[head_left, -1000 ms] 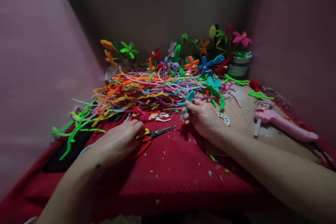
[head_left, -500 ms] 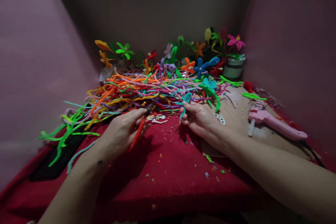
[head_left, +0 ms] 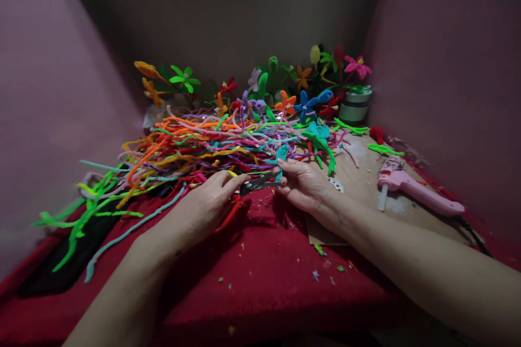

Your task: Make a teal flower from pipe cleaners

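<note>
My left hand (head_left: 211, 198) is closed around red-handled pliers (head_left: 254, 184). Their dark jaws point right and are spread slightly, with the tips at the lower end of a turquoise pipe-cleaner petal (head_left: 281, 153). That looped petal stands upright between the thumb and fingers of my right hand (head_left: 303, 184). Whether the jaws touch its stem is hidden by the fingertips. Just behind both hands lies a large heap of loose pipe cleaners (head_left: 195, 143) in many colours. A turquoise pipe-cleaner flower (head_left: 318, 131) with green leaves rests beyond my right hand.
A pink glue gun (head_left: 419, 187) lies on a cardboard sheet (head_left: 358, 173) at the right. Pipe-cleaner flowers (head_left: 306, 105) and a pale jar (head_left: 355, 105) line the back wall. Small scraps dot the red cloth (head_left: 268, 276). A flat black object (head_left: 61, 265) sits at the left.
My left hand has brought the pliers rightward and turned their jaws to the petal's lower end. My right hand still holds the petal. The whole view has shifted slightly.
</note>
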Demonstrator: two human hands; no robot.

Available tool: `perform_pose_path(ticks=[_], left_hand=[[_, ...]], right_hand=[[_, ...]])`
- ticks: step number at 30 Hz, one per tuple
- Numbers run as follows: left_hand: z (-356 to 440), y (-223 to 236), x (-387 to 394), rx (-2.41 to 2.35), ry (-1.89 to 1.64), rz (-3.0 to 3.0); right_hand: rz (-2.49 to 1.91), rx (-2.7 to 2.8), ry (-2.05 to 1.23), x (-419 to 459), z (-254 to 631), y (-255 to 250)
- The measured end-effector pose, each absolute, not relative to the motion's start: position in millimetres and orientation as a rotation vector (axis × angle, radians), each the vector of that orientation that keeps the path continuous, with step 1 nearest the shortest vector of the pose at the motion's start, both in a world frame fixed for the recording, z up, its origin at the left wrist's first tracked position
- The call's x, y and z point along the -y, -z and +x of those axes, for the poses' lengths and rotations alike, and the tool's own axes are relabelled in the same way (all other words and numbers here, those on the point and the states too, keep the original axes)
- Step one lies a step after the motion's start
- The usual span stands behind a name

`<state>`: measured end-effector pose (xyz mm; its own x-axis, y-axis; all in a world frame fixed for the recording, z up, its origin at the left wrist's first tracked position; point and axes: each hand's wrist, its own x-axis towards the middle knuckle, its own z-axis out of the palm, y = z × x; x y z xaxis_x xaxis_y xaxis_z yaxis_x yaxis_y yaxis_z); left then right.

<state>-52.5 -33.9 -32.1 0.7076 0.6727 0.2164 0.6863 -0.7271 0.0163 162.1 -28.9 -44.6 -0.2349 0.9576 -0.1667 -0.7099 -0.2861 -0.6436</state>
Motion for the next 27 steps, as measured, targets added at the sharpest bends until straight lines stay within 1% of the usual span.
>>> perform_pose_path(ticks=[5, 20, 27], left_hand=[[-49, 32, 37, 1.073, 0.337, -2.879], [-42, 30, 46, 1.063, 0.469, -3.082], [-42, 28, 48, 1.134, 0.416, -3.139]], right_hand=[[-0.585, 0.553, -1.85, 29, 164, 45], [-0.634, 0.472, -1.944, 35, 161, 32], [-0.629, 0.52, -1.94, 33, 163, 35]])
